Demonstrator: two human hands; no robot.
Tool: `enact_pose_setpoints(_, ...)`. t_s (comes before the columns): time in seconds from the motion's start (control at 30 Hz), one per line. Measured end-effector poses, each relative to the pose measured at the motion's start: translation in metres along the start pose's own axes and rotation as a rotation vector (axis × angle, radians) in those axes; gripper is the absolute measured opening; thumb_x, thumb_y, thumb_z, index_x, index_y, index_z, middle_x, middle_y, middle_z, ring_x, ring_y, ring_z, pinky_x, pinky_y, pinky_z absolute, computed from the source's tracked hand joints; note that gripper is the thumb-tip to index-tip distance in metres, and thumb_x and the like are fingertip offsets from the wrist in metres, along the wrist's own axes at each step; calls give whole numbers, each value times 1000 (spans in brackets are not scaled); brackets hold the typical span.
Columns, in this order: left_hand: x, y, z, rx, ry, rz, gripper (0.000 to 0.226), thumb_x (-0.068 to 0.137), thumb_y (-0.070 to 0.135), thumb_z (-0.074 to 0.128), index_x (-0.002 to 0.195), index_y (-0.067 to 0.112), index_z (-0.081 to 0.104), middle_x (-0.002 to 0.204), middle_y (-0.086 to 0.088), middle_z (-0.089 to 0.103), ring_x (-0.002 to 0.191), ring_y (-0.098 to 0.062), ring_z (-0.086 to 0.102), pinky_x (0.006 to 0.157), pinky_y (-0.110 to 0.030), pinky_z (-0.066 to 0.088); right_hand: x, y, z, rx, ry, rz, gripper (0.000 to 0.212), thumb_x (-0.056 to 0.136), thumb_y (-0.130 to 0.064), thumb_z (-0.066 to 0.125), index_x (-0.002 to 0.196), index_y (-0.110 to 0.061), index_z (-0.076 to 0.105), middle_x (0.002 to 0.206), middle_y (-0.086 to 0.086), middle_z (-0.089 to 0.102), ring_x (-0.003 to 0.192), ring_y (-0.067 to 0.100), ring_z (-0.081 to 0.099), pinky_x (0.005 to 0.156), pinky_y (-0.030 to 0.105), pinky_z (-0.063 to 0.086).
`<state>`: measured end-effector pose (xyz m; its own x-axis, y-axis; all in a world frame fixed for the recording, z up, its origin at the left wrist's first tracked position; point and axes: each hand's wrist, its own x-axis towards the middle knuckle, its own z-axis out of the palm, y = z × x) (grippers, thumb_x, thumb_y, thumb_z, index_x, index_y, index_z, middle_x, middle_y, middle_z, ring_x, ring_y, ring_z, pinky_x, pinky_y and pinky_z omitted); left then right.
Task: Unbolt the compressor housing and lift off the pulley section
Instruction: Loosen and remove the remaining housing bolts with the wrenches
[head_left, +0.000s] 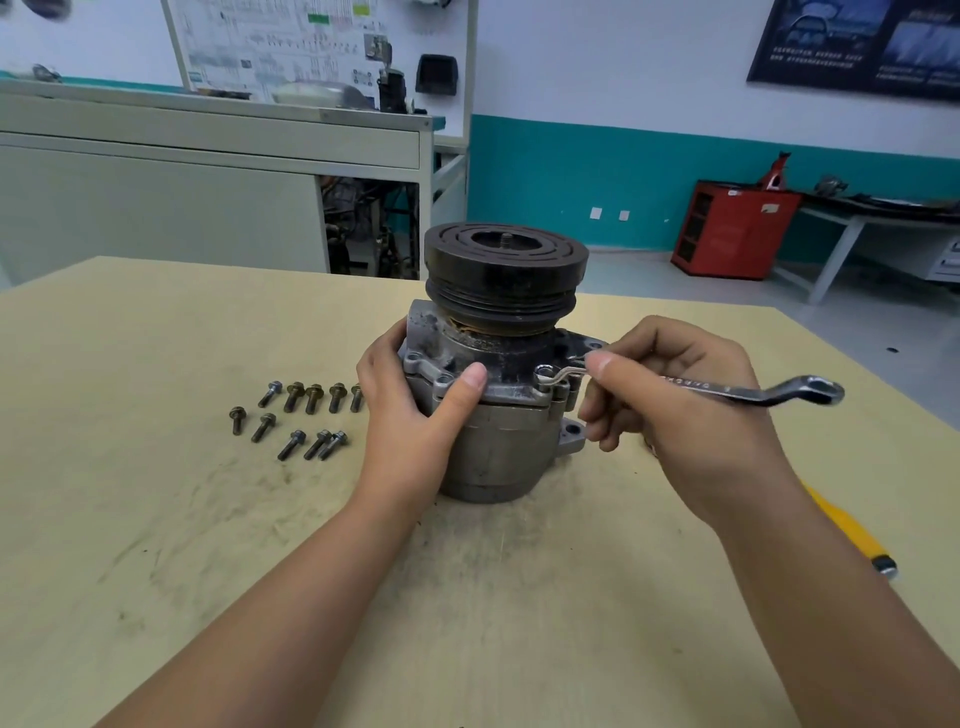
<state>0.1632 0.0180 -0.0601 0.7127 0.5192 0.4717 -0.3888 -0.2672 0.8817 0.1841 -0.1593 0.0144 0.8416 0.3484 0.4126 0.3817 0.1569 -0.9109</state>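
A grey metal compressor (498, 447) stands upright on the tan table (156, 519), its black grooved pulley (506, 270) on top. My left hand (415, 410) grips the housing's left side, thumb pressed on the front flange. My right hand (680, 405) holds a silver ring wrench (748, 389); one ring end (545, 375) sits on a bolt at the flange's front right, the other end sticks out to the right. Several removed bolts (306, 415) lie on the table left of the compressor.
A yellow-handled tool (852, 535) lies on the table behind my right forearm. Beyond the far table edge stand a grey workbench cabinet (208, 171), a red cabinet (732, 228) and a side table (878, 223).
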Motion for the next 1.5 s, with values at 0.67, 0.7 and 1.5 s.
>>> enact_pose_setpoints(0.67, -1, 2, -1, -2, -10, -7, 67, 62, 67, 58, 121, 47, 34, 132, 14, 33, 124, 6, 40, 95, -5, 34, -16, 2, 22, -142, 152, -115, 18, 87, -4, 61, 72, 2, 52, 61, 11, 67, 51, 18, 65, 49, 26, 54)
enact_pose_setpoints(0.7, -1, 2, -1, 1, -10, -6, 66, 61, 67, 58, 120, 48, 34, 132, 14, 33, 123, 6, 40, 93, -3, 34, -17, 2, 22, -178, 155, -125, 18, 87, -5, 62, 72, 1, 53, 61, 9, 67, 51, 17, 65, 48, 27, 54)
enact_pose_setpoints(1.5, 0, 3, 0, -1, -3, -23, 75, 61, 68, 57, 127, 40, 35, 133, 12, 33, 123, 8, 39, 88, 2, 33, 4, 8, 2, 363, 70, 80, 24, 86, -23, 52, 73, -3, 56, 62, 14, 67, 53, 21, 65, 50, 23, 52)
